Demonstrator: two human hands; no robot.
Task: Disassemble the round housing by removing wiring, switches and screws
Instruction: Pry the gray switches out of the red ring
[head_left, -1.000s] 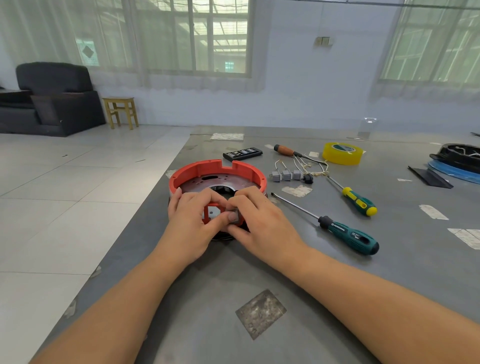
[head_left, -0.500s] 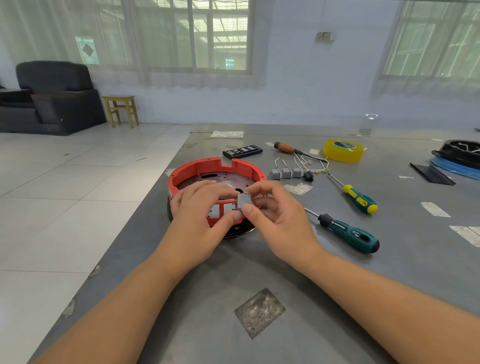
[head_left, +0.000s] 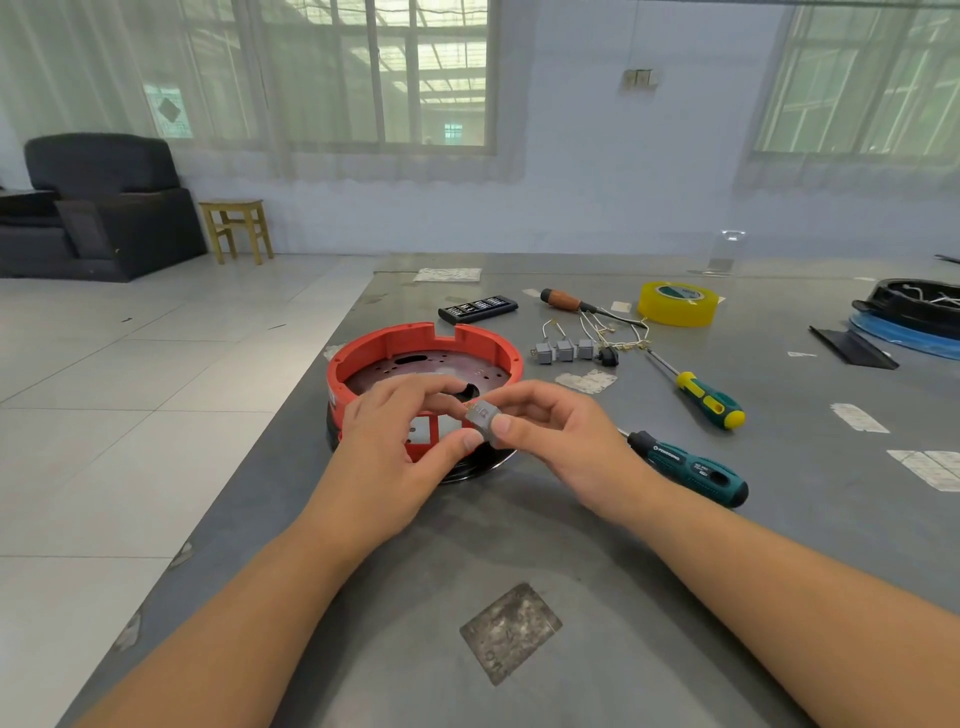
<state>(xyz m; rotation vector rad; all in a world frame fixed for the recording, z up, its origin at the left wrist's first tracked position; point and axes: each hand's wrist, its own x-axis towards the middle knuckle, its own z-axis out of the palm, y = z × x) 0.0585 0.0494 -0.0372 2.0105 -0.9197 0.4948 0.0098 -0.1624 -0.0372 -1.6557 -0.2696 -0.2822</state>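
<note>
Lifted clear of the red housing (head_left: 423, 358) since a second ago, the grey switch (head_left: 483, 422) sits pinched in my right hand (head_left: 561, 436); my left hand (head_left: 395, 457) touches it with thumb and fingertips above the housing's near rim on the table (head_left: 571, 571).

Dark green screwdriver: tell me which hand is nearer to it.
Right. The right hand is just left of the dark green screwdriver; the left hand is farther left, at the red housing.

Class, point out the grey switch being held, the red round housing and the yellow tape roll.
grey switch (head_left: 482, 419): head view, front face.
red round housing (head_left: 385, 344): head view, far rim.
yellow tape roll (head_left: 675, 313): head view, outer wall.
</note>
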